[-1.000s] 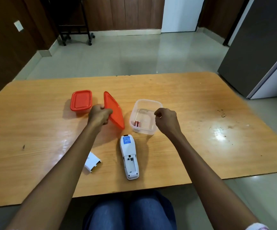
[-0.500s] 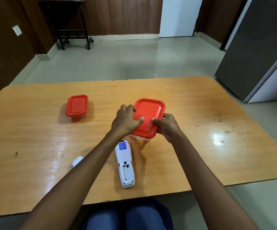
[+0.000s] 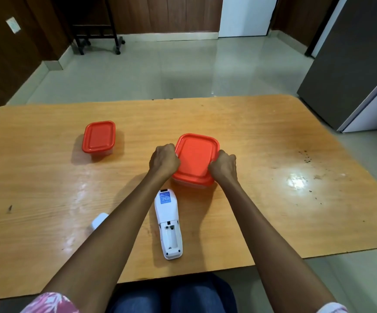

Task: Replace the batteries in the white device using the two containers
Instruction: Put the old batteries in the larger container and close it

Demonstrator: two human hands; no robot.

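Both the left hand [image 3: 164, 160] and the right hand [image 3: 224, 166] curl closed against opposite edges of the red lid [image 3: 195, 157] on the larger container. The white device [image 3: 168, 222] lies just nearer, battery bay open; the smaller lidded container [image 3: 99, 137] sits well apart, left.

A glossy orange-brown wooden table [image 3: 262, 136] with rounded corners carries everything. Toward its left rear stands a small clear plastic container with a red lid [image 3: 99, 137], closed. Near the middle sits a larger clear plastic container under a red square lid [image 3: 195, 158], a hand at each side of the lid. Just in front of it lies a white handheld device [image 3: 168, 223], face down, with a blue label near its far end and its battery bay uncovered. To the left of the device, a small white plastic piece [image 3: 99, 220] lies partly hidden behind a forearm. Dark specks dot the right side of the tabletop beside a bright glare patch.
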